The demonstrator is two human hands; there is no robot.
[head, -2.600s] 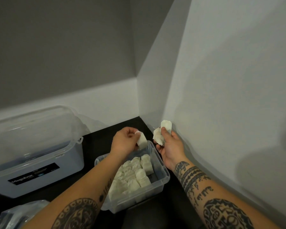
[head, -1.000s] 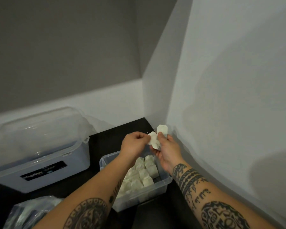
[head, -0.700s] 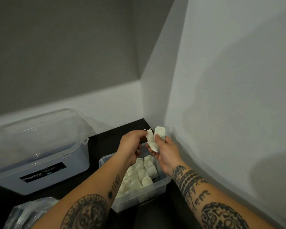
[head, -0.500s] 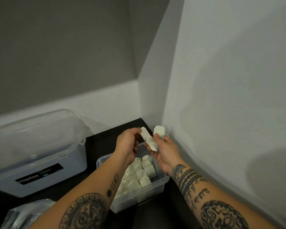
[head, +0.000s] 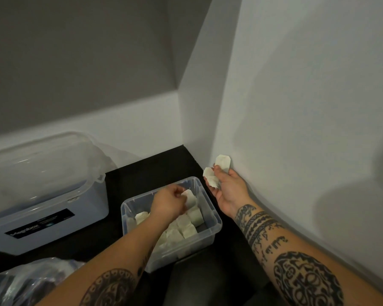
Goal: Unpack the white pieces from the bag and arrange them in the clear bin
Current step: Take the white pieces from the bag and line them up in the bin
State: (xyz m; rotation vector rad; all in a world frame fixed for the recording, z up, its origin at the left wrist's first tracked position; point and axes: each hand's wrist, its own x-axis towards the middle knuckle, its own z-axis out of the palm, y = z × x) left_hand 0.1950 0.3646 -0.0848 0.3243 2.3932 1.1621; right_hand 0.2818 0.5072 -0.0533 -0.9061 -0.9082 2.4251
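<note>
A small clear bin (head: pixel 212 225) sits on the black counter and holds several white pieces (head: pixel 187 230) packed in rows. My left hand (head: pixel 167 203) reaches down into the bin's far end, pinching one white piece (head: pixel 191 198) by its edge just above the rows. My right hand (head: pixel 228 188) hovers to the right of the bin near the wall, fingers closed on a few more white pieces (head: pixel 217 172). The plastic bag (head: pixel 20 286) lies at the lower left, partly cut off by the frame.
A large grey lidded storage box (head: pixel 44 195) with a translucent lid stands left of the bin. White walls (head: pixel 296 107) form a corner close behind and to the right of the bin. The black counter (head: pixel 146 166) runs to that corner.
My left hand took one white piece from the bunch in my right hand and lowered it into the far end of the bin. My right hand stayed near the wall.
</note>
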